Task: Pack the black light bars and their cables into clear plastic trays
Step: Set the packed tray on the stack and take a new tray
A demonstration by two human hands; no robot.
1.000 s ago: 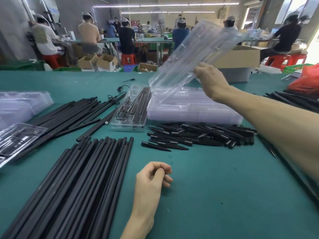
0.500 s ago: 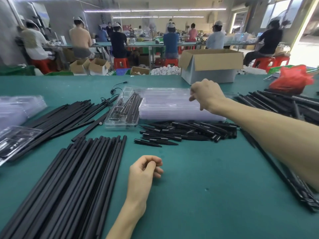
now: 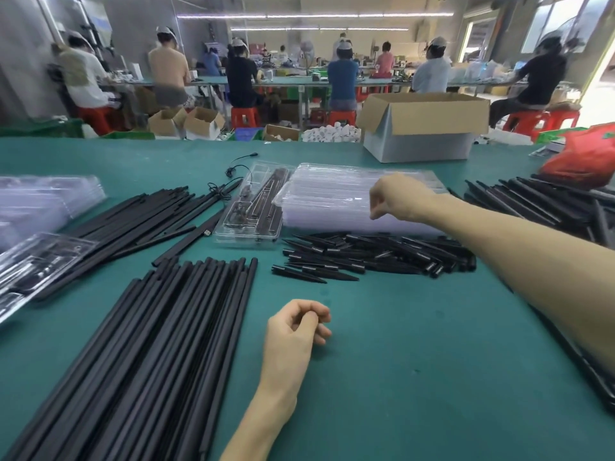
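Left grip (image 3: 296,327) rests loosely curled, empty; right grip (image 3: 397,197) hovers over trays (image 3: 326,194), hold unclear.

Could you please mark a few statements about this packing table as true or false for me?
1. The left hand rests on the green table, holding nothing. True.
2. The right hand grips a black light bar. False: it is over the stack of clear trays, with no bar in it.
3. The cardboard box at the table's far edge stands open. True.
4. The filled tray lies to the right of the stack. False: it lies to its left.
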